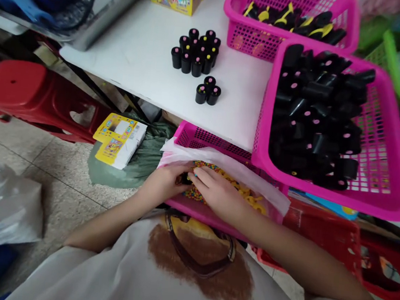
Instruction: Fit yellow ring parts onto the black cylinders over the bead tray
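Note:
My left hand (165,180) is closed around a small black cup (185,178), mostly hidden by the fingers. Beside its mouth, my right hand (217,190) has its fingers bent and pressed together at the tips; what they pinch is too small to make out. Both hands are over a pink basket (201,138) on my lap side of the table, lined with a white plastic sheet (253,175). In it lie many tiny coloured beads (194,195) and yellow plastic pieces (251,199).
Several black cups (197,66) stand grouped on the white table (138,52), with three more (208,93) nearer. A pink basket (383,197) at right holds black cups; another (253,38) behind holds black-and-yellow pieces. A red stool (14,82) and yellow carton (115,141) are left.

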A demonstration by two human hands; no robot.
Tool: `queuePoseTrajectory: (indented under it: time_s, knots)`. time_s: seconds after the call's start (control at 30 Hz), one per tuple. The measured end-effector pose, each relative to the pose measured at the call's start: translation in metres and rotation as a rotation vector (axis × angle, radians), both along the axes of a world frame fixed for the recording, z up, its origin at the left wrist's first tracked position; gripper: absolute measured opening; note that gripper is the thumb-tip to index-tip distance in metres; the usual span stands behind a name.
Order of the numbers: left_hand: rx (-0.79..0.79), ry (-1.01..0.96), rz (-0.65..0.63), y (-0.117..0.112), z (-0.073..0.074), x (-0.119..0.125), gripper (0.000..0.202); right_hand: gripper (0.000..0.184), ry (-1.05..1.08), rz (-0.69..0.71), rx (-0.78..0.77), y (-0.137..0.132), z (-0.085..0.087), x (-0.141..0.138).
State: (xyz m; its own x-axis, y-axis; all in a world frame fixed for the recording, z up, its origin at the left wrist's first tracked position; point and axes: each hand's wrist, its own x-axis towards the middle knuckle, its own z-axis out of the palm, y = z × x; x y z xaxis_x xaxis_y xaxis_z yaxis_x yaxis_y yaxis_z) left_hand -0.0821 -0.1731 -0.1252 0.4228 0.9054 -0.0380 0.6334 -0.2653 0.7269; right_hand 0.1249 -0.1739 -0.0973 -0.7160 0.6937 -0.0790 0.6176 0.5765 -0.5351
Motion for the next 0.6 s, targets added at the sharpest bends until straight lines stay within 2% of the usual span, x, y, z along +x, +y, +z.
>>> queuePoseTrajectory:
  time_s: [0.2, 0.27, 0.37, 0.43, 0.5, 0.6]
  knots:
    - [-0.007, -0.073, -0.015, 0.0, 0.001, -0.003, 0.042, 0.045, 0.042, -0.02, 0.064, 0.001, 0.008, 0.007]
    - [-0.018, -0.118, -0.023, -0.001, 0.009, -0.008, 0.039, 0.048, -0.029, -0.04, 0.042, 0.001, 0.012, 0.011]
    - [-0.027, -0.158, 0.011, 0.007, 0.033, -0.019, 0.031, 0.043, -0.256, -0.011, -0.016, 0.004, 0.013, 0.012]
    - [0.046, -0.158, 0.083, 0.025, 0.052, -0.024, 0.03, 0.038, -0.394, 0.022, -0.03, 0.007, 0.007, 0.009]
    - [0.175, -0.14, 0.161, 0.052, 0.066, -0.024, 0.032, 0.035, -0.475, 0.031, -0.02, 0.01, -0.003, 0.001]
    - [0.253, -0.082, 0.266, 0.102, 0.073, -0.013, 0.034, 0.033, -0.534, 0.02, -0.017, 0.012, -0.017, -0.014]
